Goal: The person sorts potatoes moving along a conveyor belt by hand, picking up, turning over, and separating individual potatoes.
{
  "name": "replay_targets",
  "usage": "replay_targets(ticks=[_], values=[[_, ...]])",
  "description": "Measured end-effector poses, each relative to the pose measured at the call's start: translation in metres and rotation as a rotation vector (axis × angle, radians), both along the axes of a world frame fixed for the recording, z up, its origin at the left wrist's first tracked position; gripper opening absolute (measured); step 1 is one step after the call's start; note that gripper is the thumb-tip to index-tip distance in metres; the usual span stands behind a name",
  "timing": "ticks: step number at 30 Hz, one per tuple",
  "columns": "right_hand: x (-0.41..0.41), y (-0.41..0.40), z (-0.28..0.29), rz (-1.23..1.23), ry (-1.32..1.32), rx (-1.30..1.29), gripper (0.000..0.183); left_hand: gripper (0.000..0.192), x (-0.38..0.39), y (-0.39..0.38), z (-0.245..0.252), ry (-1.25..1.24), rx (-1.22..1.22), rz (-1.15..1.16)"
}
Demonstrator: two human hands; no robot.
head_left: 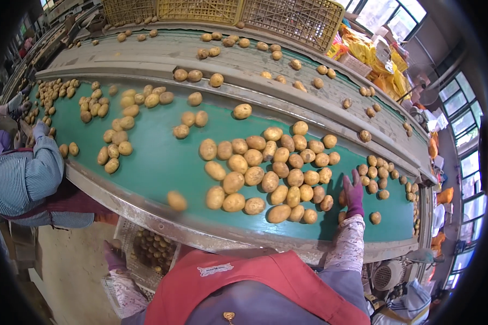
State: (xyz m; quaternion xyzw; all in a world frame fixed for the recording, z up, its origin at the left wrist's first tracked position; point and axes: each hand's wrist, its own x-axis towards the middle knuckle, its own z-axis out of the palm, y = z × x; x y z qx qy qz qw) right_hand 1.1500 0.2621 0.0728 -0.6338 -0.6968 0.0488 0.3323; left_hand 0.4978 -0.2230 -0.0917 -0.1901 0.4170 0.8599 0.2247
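Observation:
Many potatoes point(253, 176) lie on the green conveyor belt point(158, 162) in front of me. My right hand point(353, 193), in a purple glove, reaches over the belt with its fingers spread, at the right edge of the main cluster; partly hidden potatoes lie close beside it. Down at the lower left, beyond the belt's metal edge, is my left hand point(114, 256), also gloved in purple, beside a crate of potatoes point(125, 235). A blurred potato point(177, 201) is near the belt's front edge. Whether my left hand holds anything is unclear.
A co-worker's gloved hand point(40, 130) is over potatoes at the belt's far left. Behind a metal rail point(268, 95) runs a second, grey conveyor point(158, 53) with scattered potatoes. Yellow plastic crates point(293, 20) stand along its back. An electric motor point(386, 274) sits below at right.

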Motion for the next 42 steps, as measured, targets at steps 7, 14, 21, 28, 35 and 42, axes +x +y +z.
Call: replay_targets(ticks=[7, 14, 21, 28, 35, 42], values=[[-0.092, -0.038, 0.020, 0.015, 0.401, -0.547, 0.065, 0.049, 0.060, 0.188, 0.159, 1.139, -0.753, -0.027], [-0.223, -0.070, 0.007, 0.473, 0.014, -0.407, 0.074, 0.044, 0.172, 0.294, 0.186, 2.076, 0.065, -1.134], [-0.298, -0.052, 0.066, 0.841, 0.404, -0.790, 0.055, 0.038, 0.136, 0.270, 0.202, 2.361, -0.265, -1.423], [-0.285, 0.105, -0.029, 0.524, -0.050, -0.054, 0.038, 0.040, 0.015, 0.281, 0.183, 2.412, -0.701, -1.219], [-0.313, 0.097, 0.006, 0.104, -0.049, -0.406, 0.040, 0.045, -0.067, 0.307, 0.185, 2.244, -1.027, -1.148], [-0.291, 0.087, -0.001, 0.177, -0.010, -0.524, 0.035, 0.044, -0.038, 0.398, 0.184, 2.115, -0.772, -0.824]])
